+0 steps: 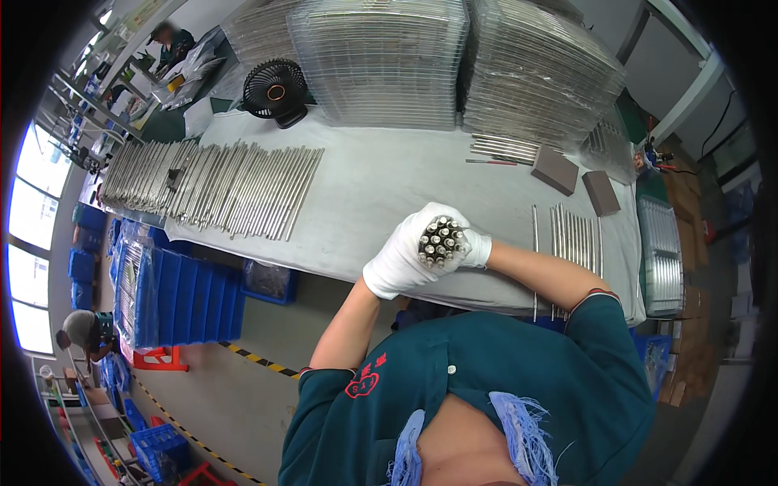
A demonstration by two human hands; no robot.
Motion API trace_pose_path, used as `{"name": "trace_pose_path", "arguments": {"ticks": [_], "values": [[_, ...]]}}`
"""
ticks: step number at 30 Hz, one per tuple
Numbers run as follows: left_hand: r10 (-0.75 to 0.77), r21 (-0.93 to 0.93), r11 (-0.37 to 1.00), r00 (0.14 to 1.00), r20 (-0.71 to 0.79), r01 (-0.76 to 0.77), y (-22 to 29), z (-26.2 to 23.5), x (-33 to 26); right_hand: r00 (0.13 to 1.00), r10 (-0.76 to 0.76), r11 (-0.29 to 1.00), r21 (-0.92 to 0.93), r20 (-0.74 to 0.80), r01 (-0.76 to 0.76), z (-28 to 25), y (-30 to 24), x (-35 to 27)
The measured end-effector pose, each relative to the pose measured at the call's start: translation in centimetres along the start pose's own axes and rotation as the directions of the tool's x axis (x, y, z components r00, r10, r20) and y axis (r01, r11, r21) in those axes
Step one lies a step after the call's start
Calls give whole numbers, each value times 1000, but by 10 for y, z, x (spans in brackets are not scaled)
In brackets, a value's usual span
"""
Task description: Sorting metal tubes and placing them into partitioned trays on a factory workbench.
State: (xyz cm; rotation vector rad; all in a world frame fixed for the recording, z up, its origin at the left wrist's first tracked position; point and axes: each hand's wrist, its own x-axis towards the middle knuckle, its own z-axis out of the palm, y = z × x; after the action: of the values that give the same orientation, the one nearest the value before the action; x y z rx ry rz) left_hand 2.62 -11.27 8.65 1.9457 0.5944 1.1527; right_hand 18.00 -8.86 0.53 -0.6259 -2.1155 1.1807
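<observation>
A bundle of thin metal rods stands on end over the table's front edge, its tips pointing up at me. My left hand, in a white glove, is closed around the bundle from the left and far side. My right hand, also gloved in white, presses in from the right; its fingers are mostly hidden behind the bundle. To the left, a long row of similar rods lies side by side on the table. A smaller group of rods lies to the right, close to my right forearm.
Stacks of clear plastic trays line the back of the white-covered table. A black fan stands at back left. Two brown blocks lie at the right. Blue crates stand on the floor at left. Other people are farther off.
</observation>
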Motion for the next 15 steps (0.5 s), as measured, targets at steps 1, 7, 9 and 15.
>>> {"name": "trace_pose_path", "arguments": {"ticks": [1, 7, 9, 15], "values": [[-36, -11, 999, 999, 11, 36, 1, 0, 0, 1000, -22, 999, -45, 5, 22, 0, 0, 0], [-46, -20, 999, 999, 17, 46, 2, 0, 5, 1000, -16, 998, -58, 8, 17, -2, -7, 4], [-47, -29, 998, 999, 2, 47, 2, 0, 3, 997, -82, 995, -53, -15, 81, 0, -8, 4], [10, 28, 1000, 1000, 4, -10, 1, 4, 2, 996, 81, 970, 228, 32, -87, -4, 6, 0]]}}
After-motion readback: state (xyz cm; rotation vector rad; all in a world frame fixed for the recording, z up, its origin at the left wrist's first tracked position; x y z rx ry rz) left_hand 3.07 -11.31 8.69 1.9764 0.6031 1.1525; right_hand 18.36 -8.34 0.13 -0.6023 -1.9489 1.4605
